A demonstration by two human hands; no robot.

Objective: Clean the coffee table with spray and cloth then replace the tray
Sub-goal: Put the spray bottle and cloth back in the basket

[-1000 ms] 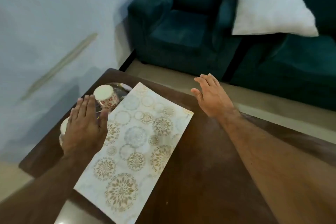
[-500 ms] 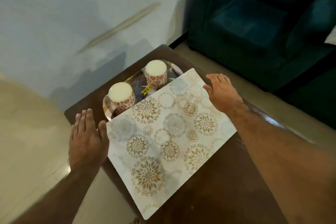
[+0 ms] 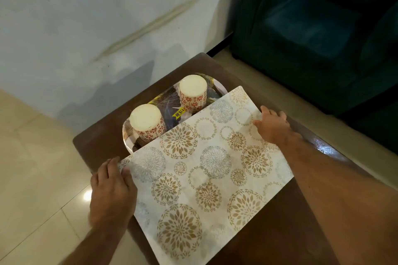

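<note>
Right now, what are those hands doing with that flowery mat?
A person has both hands on a floral placemat lying on a brown coffee table. The left hand grips its near-left corner and the right hand rests on its far-right edge. Behind the mat, a patterned tray holds two candles. No spray or cloth is in view.

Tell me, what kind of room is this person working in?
Most likely a home living room. A low dark wooden coffee table stands by a teal upholstered sofa, and it bears a patterned placemat and a tray with two candles.
</note>
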